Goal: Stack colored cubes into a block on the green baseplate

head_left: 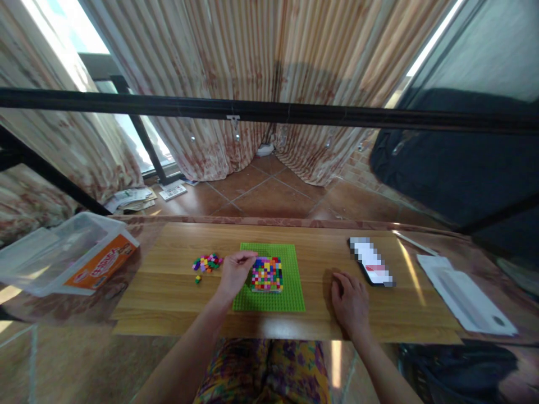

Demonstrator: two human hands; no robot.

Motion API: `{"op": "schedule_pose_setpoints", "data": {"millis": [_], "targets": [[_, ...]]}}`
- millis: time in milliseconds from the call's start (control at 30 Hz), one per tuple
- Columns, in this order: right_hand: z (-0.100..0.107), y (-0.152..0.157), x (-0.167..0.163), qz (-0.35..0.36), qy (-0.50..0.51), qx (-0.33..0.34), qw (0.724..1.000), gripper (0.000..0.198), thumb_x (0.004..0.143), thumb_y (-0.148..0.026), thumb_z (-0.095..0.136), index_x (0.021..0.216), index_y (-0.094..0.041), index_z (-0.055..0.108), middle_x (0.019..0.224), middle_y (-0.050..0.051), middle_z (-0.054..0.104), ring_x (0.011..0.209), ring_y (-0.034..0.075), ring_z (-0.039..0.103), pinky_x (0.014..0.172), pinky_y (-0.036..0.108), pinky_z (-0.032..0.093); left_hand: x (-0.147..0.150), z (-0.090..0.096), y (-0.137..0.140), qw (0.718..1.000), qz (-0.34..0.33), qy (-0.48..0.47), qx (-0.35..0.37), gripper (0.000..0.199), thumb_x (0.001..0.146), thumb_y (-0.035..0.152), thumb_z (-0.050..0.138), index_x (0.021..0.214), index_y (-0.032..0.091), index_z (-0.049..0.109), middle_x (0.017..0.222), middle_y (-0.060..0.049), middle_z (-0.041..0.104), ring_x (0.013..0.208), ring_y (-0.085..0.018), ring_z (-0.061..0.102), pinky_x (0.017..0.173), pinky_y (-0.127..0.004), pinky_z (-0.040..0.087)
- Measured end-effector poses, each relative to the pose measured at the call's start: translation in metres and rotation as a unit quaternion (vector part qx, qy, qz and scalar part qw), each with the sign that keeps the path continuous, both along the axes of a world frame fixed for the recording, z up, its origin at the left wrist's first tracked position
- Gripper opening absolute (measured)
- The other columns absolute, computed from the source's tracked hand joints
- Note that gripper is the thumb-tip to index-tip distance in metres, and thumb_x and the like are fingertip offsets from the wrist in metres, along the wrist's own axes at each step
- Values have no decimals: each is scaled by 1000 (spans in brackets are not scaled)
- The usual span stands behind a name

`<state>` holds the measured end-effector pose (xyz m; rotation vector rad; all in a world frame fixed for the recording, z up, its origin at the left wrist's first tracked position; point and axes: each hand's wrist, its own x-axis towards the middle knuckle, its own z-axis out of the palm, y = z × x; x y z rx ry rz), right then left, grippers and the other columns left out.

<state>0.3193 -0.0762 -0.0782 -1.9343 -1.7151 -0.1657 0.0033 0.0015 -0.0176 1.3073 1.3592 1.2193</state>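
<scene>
A green studded baseplate (292, 297) lies on the wooden board, bearing a square block of small multicoloured building bricks (266, 274). My left hand (236, 274) reaches over the plate's left side, thumb and forefinger pinched together at the block's far left corner. Whatever is between those fingertips is too small to make out. Left of that hand is a pile of loose coloured bricks (207, 262), with a couple of green and yellow bricks (197, 279) just in front of it. My right hand (350, 300) rests on the board right of the plate, fingers curled in, with nothing visible in them.
A phone (371, 262) with a blurred screen lies beyond my right hand. At the left stands a clear plastic box (101, 247) with an orange label. A white flat package (465, 294) is at the far right. A dark bar (269, 108) crosses beyond the wooden board (168, 314).
</scene>
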Motion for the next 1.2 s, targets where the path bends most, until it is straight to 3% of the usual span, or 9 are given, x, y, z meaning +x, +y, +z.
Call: {"op": "schedule_pose_setpoints", "data": {"millis": [100,267,433,600,767,900,1067,1200], "targets": [[-2,1,1,4,-1,9,1000,29,89,-30,43,105,-19,64,112,12,64,104,25,53,89,42,41,-1,-1,-3,1000,-7,-8,6,21,76,30,65,89,18,76,90,-6,78,82,-19,72,78,-34,58],[-3,1,3,11,-4,15,1000,29,89,-30,43,105,-19,64,111,11,64,103,25,53,89,42,41,-5,-13,-9,998,-12,-61,0,44,78,31,64,120,17,64,102,-8,76,95,-19,70,89,-35,56],[-4,1,5,15,-13,12,1000,29,89,-30,44,105,-17,64,110,12,65,103,25,53,89,41,42,-24,-26,-26,1000,16,-14,3,30,80,31,60,104,17,68,97,-9,75,92,-20,70,83,-34,57],[-9,0,10,16,-18,12,1000,30,87,-32,45,105,-17,64,110,13,65,102,28,55,88,44,42,-56,-29,-47,989,102,104,35,18,81,28,57,90,18,70,86,-5,74,80,-18,69,78,-31,56],[-10,1,12,19,-30,9,999,31,87,-33,44,104,-17,65,109,14,66,98,28,56,86,44,43,-78,-28,-48,954,149,249,73,15,84,23,54,88,20,69,80,-4,72,70,-17,66,68,-28,52],[-9,1,12,23,-35,13,999,32,87,-33,44,104,-16,65,108,14,66,99,28,56,88,44,43,-75,-17,-31,904,131,387,124,19,87,19,51,93,21,68,92,-8,69,84,-20,63,76,-31,51],[-8,1,11,20,-38,12,999,33,88,-34,43,105,-15,65,109,14,66,101,27,56,90,43,43,-66,-3,-9,829,84,550,61,21,89,21,49,85,18,69,93,-11,65,90,-25,59,83,-37,48],[-8,1,9,17,-37,11,999,33,89,-33,43,106,-16,65,110,13,66,102,27,55,89,42,42,-65,-5,-4,818,77,569,37,23,89,18,48,79,18,69,96,-12,64,93,-26,58,84,-39,47]]}}
